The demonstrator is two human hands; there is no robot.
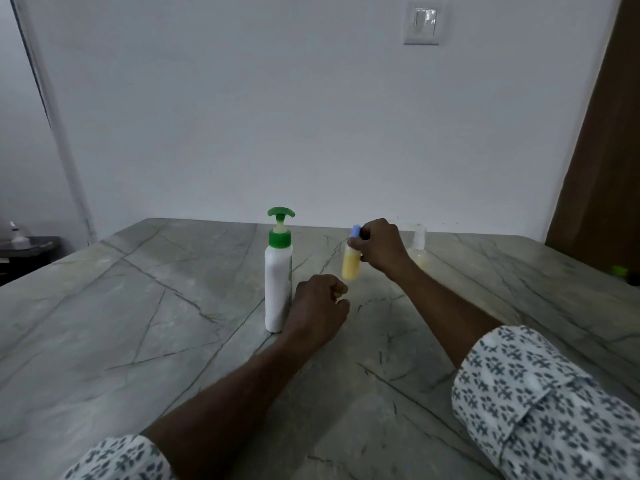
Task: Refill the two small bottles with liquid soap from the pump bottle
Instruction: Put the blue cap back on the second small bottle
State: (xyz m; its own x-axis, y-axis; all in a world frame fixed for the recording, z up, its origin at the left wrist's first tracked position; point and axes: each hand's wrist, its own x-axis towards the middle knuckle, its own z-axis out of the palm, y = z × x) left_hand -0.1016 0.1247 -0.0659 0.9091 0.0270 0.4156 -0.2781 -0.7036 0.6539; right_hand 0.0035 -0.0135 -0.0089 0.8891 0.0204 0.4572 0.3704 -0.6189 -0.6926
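Observation:
A white pump bottle (278,285) with a green pump head stands upright near the middle of the marble table (121,323). To its right, my right hand (379,247) grips the top of a small bottle of yellow soap (350,265) with a blue cap, tilted slightly. A second small clear bottle (418,249) with pale liquid stands behind my right wrist, partly hidden. My left hand (320,308) rests curled on the table just right of the pump bottle's base, holding nothing that I can see.
A white wall with a light switch (421,24) runs behind the table. A brown door (602,168) is at the right. A small green object (620,271) lies at the table's right edge. A dark side table (24,251) stands far left.

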